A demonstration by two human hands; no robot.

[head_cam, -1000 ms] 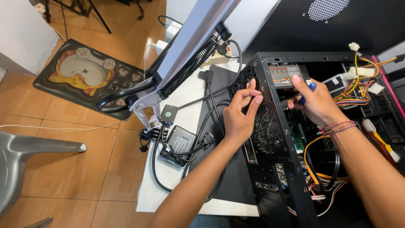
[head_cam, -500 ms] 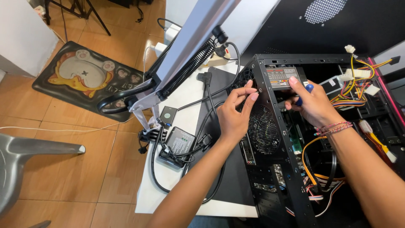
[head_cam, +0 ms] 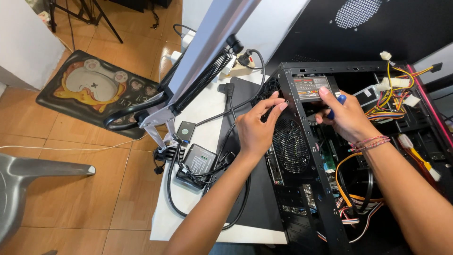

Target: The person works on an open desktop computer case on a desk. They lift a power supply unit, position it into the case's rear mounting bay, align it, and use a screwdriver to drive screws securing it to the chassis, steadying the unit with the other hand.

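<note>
An open black computer case stands on a white table, its rear panel facing me. My left hand rests on the rear panel near the top corner, fingertips pinched at a small screw beside the power supply. My right hand reaches inside the case over the power supply and grips a blue-handled screwdriver, most of it hidden by the fingers. Coloured wire bundles hang from the power supply inside the case.
A black power brick with cables lies on the table left of the case. A monitor arm slants over the table. A cartoon floor mat lies on the tiled floor, and a grey chair stands at the left.
The view has shifted slightly. My left fingers have slid up toward the case's top rear corner. My right hand stays on the screwdriver over the power supply.
</note>
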